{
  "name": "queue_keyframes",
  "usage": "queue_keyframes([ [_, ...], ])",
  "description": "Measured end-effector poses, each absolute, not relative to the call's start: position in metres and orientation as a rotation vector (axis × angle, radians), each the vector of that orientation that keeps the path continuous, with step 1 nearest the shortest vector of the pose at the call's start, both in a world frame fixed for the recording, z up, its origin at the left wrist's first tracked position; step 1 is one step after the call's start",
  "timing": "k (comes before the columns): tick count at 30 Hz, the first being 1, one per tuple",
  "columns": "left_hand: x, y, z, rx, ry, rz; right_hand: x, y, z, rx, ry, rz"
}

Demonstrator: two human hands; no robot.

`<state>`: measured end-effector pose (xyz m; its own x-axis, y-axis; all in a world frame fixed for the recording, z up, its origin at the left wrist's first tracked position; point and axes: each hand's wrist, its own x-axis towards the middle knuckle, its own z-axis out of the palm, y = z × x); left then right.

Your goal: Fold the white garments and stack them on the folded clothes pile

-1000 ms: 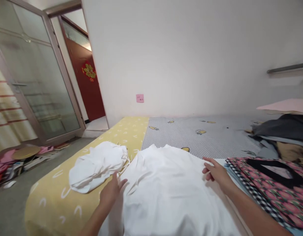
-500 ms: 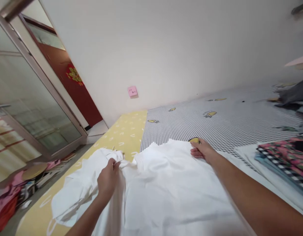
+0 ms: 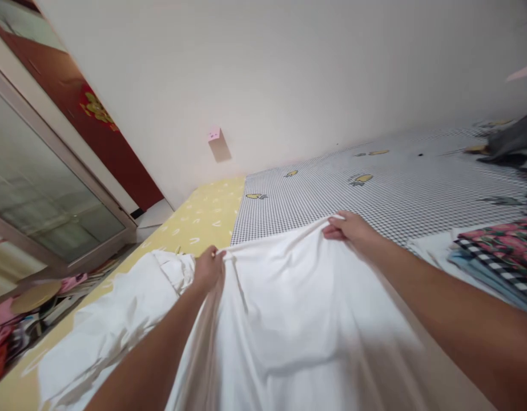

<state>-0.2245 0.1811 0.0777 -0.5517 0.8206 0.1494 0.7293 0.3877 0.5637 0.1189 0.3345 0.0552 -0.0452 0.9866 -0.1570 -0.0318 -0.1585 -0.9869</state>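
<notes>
The left hand [image 3: 208, 269] and the right hand [image 3: 351, 228] each have their fingers curled closed on the upper edge of a white cloth [image 3: 306, 325], which falls in taut folds below the fingers. Just left of the left fingers lies bunched white fabric [image 3: 113, 319] on a yellow sheet [image 3: 207, 211]. Beyond the right fingers spreads a checked sheet [image 3: 374, 194], with stacked patterned fabric [image 3: 498, 257] farther right.

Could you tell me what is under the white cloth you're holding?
Whatever lies under the white cloth is hidden; only the yellow patterned sheet and black-and-white checked sheet show beyond its edge.
</notes>
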Motion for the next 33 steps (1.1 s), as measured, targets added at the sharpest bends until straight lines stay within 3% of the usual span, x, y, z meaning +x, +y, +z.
queue_keyframes([
  [6,-0.233,0.226,0.126,1.530,2.199,0.981,0.125,0.351,0.093,-1.183,-1.246,1.202],
  [10,-0.214,0.212,0.113,1.603,2.150,0.874,0.127,0.312,0.076,-1.229,-1.655,1.088],
  [13,-0.197,0.152,0.076,1.730,2.185,0.788,0.141,0.256,0.046,-1.339,-2.002,0.530],
  [15,-0.191,0.095,0.045,1.959,2.119,0.544,0.158,0.209,0.018,-1.300,-2.176,0.247],
  [18,-0.189,0.008,-0.002,2.033,2.056,0.409,0.193,0.137,-0.031,-1.268,-2.334,0.172],
  [21,-0.186,-0.056,-0.030,1.947,2.169,0.548,0.229,0.074,-0.072,-1.267,-2.311,0.125],
  [26,-0.164,-0.094,-0.029,1.725,2.274,0.857,0.265,0.001,-0.084,-1.355,-1.955,0.310],
  [30,-0.146,-0.103,-0.026,1.382,2.378,1.346,0.282,-0.040,-0.070,-1.544,-1.385,0.694],
  [33,-0.148,-0.117,-0.032,1.120,2.370,1.427,0.301,-0.062,-0.070,-1.638,-0.854,1.001],
])
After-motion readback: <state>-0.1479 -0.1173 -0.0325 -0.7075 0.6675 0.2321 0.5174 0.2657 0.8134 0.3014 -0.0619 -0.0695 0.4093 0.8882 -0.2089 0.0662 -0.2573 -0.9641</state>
